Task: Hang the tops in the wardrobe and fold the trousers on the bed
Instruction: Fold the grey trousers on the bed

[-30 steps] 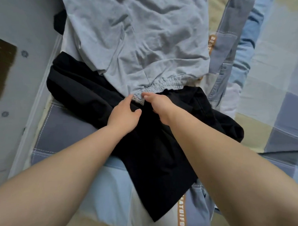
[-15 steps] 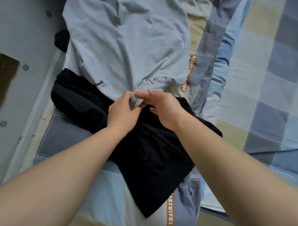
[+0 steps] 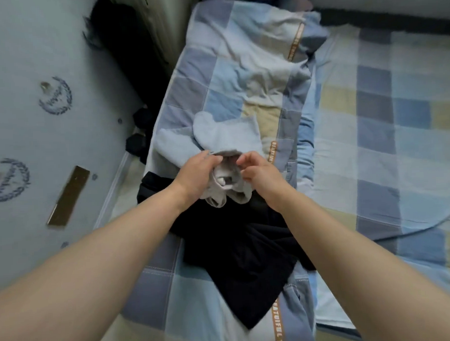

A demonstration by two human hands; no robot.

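— While bunched at the waistband, could slip: left hand [image 3: 196, 174] and right hand [image 3: 260, 174] both clamped on grey trousers [image 3: 225, 139], grip only at one gathered edge.

— Legs trailing up the bed [image 3: 411, 146], half over the quilt [image 3: 214, 75]?

— Yes. Might fold crooked if lifted so, twisted.

— And the black top [image 3: 246, 259] beneath?

— Touching the trousers; could snag and drag along, maybe slide toward the floor [image 3: 32, 142].

— Worth shaking out flat first.

We cannot see the grey garment's [image 3: 227, 180] bunched waistband fully, since the left hand [image 3: 193, 177] and right hand [image 3: 261, 177] cover it. The black garment [image 3: 243, 249] is partly under our forearms. Both elbows run off the frame's bottom edge.
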